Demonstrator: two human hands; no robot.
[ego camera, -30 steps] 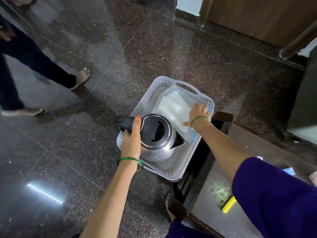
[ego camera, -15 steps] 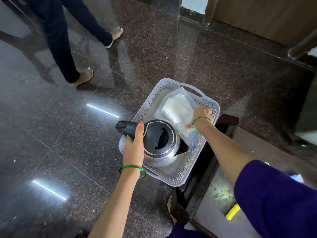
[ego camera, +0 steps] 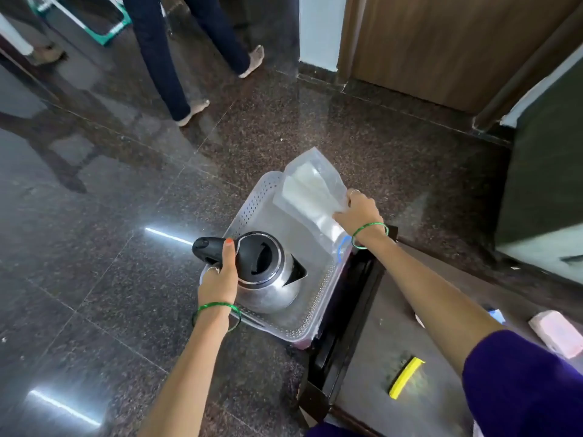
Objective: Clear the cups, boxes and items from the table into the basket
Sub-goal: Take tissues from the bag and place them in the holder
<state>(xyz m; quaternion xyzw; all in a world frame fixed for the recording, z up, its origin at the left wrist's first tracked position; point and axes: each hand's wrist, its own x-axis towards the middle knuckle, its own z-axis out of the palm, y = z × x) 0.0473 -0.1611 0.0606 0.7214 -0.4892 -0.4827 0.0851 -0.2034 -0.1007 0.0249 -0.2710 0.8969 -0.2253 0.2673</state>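
Note:
A white perforated basket (ego camera: 249, 209) stands on the dark floor beside the table. My left hand (ego camera: 219, 279) grips the black handle of a steel electric kettle (ego camera: 268, 279), which sits at the basket's near end. My right hand (ego camera: 359, 212) holds a clear plastic bag with white contents (ego camera: 307, 187), lifted so it sticks up over the basket's far rim. On the dark table (ego camera: 378, 357) lie a yellow comb (ego camera: 405, 377), a pink box (ego camera: 556, 337) and a small blue item (ego camera: 497, 315), partly hidden behind my right arm.
A person in dark trousers (ego camera: 164, 58) walks barefoot across the polished floor at the top left. A wooden door (ego camera: 441, 42) and a dark cabinet (ego camera: 549, 171) stand at the back right. A green-framed object (ego camera: 94, 20) sits at the far top left.
My right hand has gripped the plastic bag and raised it off the basket floor toward the far rim. The kettle stays held in the basket. The other person has walked further right.

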